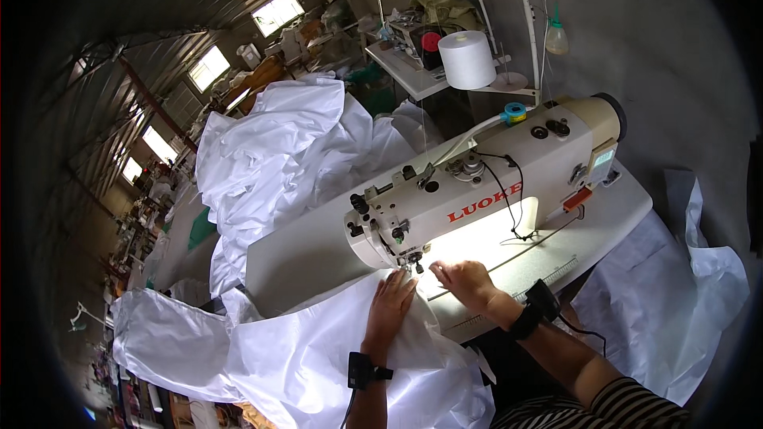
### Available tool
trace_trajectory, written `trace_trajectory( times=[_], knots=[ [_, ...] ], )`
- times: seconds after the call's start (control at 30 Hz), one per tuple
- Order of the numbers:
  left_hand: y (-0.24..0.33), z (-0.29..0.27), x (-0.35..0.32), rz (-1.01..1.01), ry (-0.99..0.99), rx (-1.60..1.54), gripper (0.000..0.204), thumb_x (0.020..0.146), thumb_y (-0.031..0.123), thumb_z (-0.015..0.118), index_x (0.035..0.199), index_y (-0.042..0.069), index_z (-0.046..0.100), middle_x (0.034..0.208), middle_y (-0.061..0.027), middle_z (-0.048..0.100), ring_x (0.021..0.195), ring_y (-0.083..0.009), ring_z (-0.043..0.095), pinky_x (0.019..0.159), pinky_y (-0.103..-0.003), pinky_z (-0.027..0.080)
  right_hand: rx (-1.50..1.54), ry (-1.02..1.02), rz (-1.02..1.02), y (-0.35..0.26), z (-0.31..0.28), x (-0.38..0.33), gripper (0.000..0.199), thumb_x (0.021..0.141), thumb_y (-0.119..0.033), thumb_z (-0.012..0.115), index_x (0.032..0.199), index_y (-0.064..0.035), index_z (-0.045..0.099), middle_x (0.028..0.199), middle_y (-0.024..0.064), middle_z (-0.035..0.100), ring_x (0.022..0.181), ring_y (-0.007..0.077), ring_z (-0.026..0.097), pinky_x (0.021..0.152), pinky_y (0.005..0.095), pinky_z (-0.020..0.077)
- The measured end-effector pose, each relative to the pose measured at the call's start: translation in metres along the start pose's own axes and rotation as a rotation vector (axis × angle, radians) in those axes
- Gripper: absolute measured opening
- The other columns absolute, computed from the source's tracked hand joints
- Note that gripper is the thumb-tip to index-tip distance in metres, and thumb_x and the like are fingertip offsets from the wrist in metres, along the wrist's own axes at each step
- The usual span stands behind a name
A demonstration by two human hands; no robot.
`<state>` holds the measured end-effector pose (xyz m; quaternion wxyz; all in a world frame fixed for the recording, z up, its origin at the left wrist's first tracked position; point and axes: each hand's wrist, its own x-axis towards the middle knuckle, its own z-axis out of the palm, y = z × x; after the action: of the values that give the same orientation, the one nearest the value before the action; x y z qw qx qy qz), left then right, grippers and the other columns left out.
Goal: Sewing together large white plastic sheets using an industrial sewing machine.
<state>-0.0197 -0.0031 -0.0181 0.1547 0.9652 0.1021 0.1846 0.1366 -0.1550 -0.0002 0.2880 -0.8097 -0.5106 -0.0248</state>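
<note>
White fabric (318, 357) is feeding under the needle (412, 260); I'm pressing my left hand (391, 306) flat and open on it. My right hand (465, 280), fingers loosely curled, is guiding the edge, which I judge needs steady, straight feeding next.

Big white thread cone (466, 59) on stand, plastic bottle (556, 38) hanging

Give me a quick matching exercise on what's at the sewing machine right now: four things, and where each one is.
Things:
1. left hand
2. right hand
3. large white thread cone
4. heap of white fabric

Places:
A. behind the sewing machine, on a stand
B. flat on the white fabric just before the needle
C. piled past the table's far left end
D. on the table under the machine's arm, right of the needle

Pairs: 1-B, 2-D, 3-A, 4-C
</note>
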Motion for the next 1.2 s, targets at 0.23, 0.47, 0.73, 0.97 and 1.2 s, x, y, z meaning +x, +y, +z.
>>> trace_trajectory(
  times=[0.23, 0.47, 0.73, 0.97, 1.2],
  knots=[
    [-0.003, 0.002, -0.002, -0.011, 0.019, 0.003, 0.028, 0.097, 0.023, 0.055, 0.123, 0.016, 0.065, 0.138, -0.0148, 0.053, 0.133, -0.0312, 0.046, 0.111, -0.048, 0.033, 0.115, 0.207, -0.105, 0.02, -0.002, 0.029, 0.033, 0.098, -0.034, 0.054, 0.082, -0.0112, 0.072, 0.053, 0.0122, 0.058, 0.049, 0.0291, 0.061, 0.048, 0.0413, 0.0463],
    [0.003, -0.001, -0.009, 0.05, 0.007, 0.017, 0.027, 0.096, 0.02, 0.058, 0.121, 0.014, 0.066, 0.138, -0.0168, 0.053, 0.132, -0.0321, 0.046, 0.112, -0.047, 0.033, 0.201, 0.194, -0.064, 0.02, 0.002, 0.028, 0.032, 0.097, -0.034, 0.055, 0.085, -0.0101, 0.072, 0.054, 0.0107, 0.058, 0.048, 0.0293, 0.06, 0.048, 0.0401, 0.0458],
    [0.002, -0.007, -0.01, 0.062, -0.012, -0.013, 0.026, 0.096, 0.018, 0.058, 0.12, 0.013, 0.066, 0.138, -0.0188, 0.052, 0.133, -0.0338, 0.046, 0.113, -0.047, 0.032, 0.166, 0.167, -0.119, 0.006, -0.005, 0.008, 0.027, 0.097, -0.03, 0.056, 0.087, -0.008, 0.067, 0.061, 0.013, 0.063, 0.054, 0.0317, 0.063, 0.053, 0.0415, 0.05],
    [0.007, -0.02, 0.001, 0.02, -0.016, -0.033, 0.027, 0.095, 0.016, 0.056, 0.12, 0.012, 0.066, 0.135, -0.017, 0.055, 0.127, -0.0354, 0.049, 0.108, -0.046, 0.037, 0.489, -0.068, -0.041, -0.019, -0.014, -0.076, 0.025, 0.094, -0.03, 0.06, 0.09, -0.0046, 0.063, 0.074, 0.0121, 0.066, 0.067, 0.0303, 0.067, 0.059, 0.0393, 0.0525],
    [0.129, -0.017, -0.156, -0.156, 0.096, -0.513, 0.017, 0.078, 0.002, 0.071, 0.093, 0.005, 0.063, 0.08, -0.0091, 0.065, 0.057, -0.0192, 0.06, 0.053, -0.029, 0.048, 0.598, -0.584, 0.028, -0.002, -0.008, -0.199, 0.036, 0.089, -0.039, 0.065, 0.094, -0.0031, 0.067, 0.085, 0.0148, 0.065, 0.083, 0.0314, 0.065, 0.073, 0.0388, 0.0521]
  ],
)
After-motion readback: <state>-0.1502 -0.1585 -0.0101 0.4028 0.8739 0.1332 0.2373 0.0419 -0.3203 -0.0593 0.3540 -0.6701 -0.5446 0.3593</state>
